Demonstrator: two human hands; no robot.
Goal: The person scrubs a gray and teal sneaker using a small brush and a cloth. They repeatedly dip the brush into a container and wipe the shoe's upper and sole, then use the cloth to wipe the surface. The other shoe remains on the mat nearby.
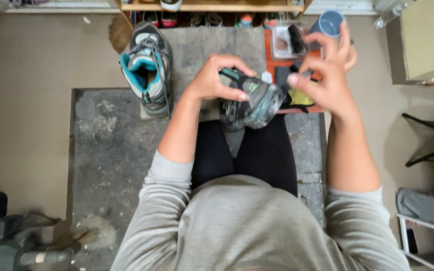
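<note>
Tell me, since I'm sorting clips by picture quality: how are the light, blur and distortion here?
Head view: soft, even light, faint shadows, no glare; the right hand is slightly motion-blurred, while the left hand and the shoe it holds look sharper; the second shoe on the mat is clear; wide-angle lens bends the edges.

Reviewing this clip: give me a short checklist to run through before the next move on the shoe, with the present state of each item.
1. Left hand grips the held shoe over the lap: ok.
2. Right hand is off the shoe, fingers raised beside it: ok.
3. Whether the right hand pinches anything: cannot tell.
4. Second shoe stands upright on the mat, clear of both hands: ok.
5. Orange tray with clear box lies just beyond the right hand: ok.
6. Held shoe's sole condition: cannot tell.
</note>
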